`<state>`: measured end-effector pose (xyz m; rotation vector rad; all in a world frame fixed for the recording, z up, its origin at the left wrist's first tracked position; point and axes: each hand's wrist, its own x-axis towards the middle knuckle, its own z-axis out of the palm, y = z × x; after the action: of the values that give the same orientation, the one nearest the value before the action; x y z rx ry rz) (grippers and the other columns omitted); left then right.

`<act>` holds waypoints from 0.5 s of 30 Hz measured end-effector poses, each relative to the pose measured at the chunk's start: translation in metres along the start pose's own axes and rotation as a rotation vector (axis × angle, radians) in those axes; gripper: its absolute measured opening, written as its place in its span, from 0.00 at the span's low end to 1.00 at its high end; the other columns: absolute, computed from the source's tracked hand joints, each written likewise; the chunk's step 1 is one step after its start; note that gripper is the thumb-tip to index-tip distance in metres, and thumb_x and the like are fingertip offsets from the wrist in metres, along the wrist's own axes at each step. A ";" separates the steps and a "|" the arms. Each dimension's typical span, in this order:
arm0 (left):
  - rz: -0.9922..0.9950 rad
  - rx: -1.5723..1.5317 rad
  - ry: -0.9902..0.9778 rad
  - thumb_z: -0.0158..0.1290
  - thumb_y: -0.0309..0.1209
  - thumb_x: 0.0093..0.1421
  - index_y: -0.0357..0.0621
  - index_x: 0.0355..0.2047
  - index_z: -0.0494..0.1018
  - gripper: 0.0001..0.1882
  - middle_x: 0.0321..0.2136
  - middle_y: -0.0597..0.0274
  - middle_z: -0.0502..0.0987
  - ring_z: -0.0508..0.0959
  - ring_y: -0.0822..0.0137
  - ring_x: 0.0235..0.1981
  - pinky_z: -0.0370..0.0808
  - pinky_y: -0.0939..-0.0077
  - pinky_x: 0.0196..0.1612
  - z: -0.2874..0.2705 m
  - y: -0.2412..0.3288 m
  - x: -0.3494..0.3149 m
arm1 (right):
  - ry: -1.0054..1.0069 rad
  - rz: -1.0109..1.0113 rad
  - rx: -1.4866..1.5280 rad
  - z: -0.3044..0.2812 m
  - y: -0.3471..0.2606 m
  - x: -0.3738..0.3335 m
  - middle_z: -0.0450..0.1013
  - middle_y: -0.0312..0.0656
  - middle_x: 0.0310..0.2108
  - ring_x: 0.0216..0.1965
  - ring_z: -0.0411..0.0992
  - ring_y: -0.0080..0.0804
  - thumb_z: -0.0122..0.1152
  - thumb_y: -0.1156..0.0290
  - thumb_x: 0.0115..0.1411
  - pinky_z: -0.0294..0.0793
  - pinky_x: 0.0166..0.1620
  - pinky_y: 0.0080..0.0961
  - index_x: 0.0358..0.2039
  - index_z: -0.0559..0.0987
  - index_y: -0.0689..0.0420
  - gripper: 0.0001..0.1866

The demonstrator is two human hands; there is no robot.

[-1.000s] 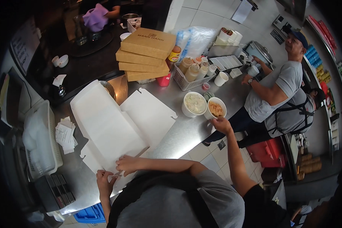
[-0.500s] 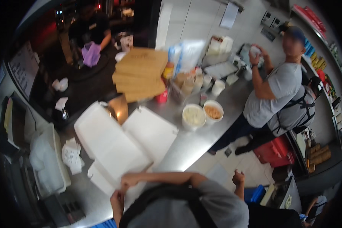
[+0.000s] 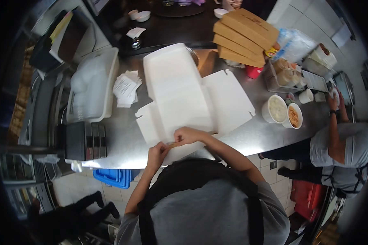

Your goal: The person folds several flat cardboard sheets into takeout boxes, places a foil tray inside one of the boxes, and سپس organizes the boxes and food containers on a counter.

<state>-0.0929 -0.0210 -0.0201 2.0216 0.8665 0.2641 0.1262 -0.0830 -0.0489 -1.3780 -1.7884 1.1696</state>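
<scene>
An unfolded cardboard takeaway box (image 3: 182, 96), white on its inner face, lies opened out on the steel counter with its side flaps spread. At its near end my left hand (image 3: 156, 155) is closed, fingers pinched at the edge of the board. Just to the right and slightly farther off, my right hand (image 3: 187, 136) is also closed on that near edge. A narrow brown strip, seemingly folded board, shows between the two hands. My fingertips are partly hidden.
Flat brown boxes (image 3: 241, 36) are stacked at the back right. White tubs of food (image 3: 275, 109) and a basket of bottles (image 3: 283, 79) stand on the right, near a co-worker (image 3: 341, 143). Paper slips (image 3: 126, 89), a white bin (image 3: 110, 94) and black drawers (image 3: 86, 141) are left.
The view has swung round, so the box now appears upright in the middle. Both hands are still at its near edge, now seen more plainly.
</scene>
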 end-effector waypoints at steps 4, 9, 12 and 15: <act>0.125 0.093 -0.007 0.58 0.28 0.51 0.39 0.25 0.69 0.08 0.19 0.51 0.76 0.77 0.52 0.21 0.73 0.65 0.24 0.000 0.008 0.003 | -0.104 0.065 0.060 -0.006 -0.012 0.006 0.73 0.39 0.24 0.27 0.71 0.29 0.69 0.69 0.43 0.71 0.31 0.26 0.24 0.75 0.60 0.12; 0.301 0.331 -0.048 0.58 0.29 0.51 0.39 0.25 0.70 0.08 0.18 0.52 0.76 0.78 0.58 0.21 0.73 0.69 0.24 0.012 0.025 0.021 | -0.097 0.110 0.078 -0.008 -0.003 0.001 0.73 0.38 0.24 0.28 0.71 0.28 0.70 0.68 0.42 0.71 0.32 0.26 0.23 0.75 0.59 0.13; 0.210 0.220 -0.132 0.55 0.33 0.52 0.42 0.25 0.71 0.08 0.20 0.50 0.75 0.77 0.49 0.25 0.72 0.58 0.29 0.015 0.038 0.030 | -0.017 0.012 0.043 -0.004 0.006 -0.001 0.74 0.39 0.23 0.25 0.72 0.30 0.72 0.64 0.37 0.70 0.30 0.26 0.21 0.76 0.58 0.15; 0.050 0.312 -0.288 0.58 0.33 0.49 0.41 0.21 0.71 0.09 0.18 0.50 0.75 0.77 0.50 0.23 0.72 0.58 0.28 -0.008 0.040 0.029 | -0.122 0.047 0.134 -0.013 -0.002 -0.002 0.74 0.39 0.27 0.29 0.73 0.29 0.70 0.64 0.46 0.71 0.34 0.25 0.25 0.77 0.59 0.13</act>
<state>-0.0565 -0.0103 0.0128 2.2992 0.7085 -0.1439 0.1367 -0.0815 -0.0416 -1.3019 -1.7335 1.3993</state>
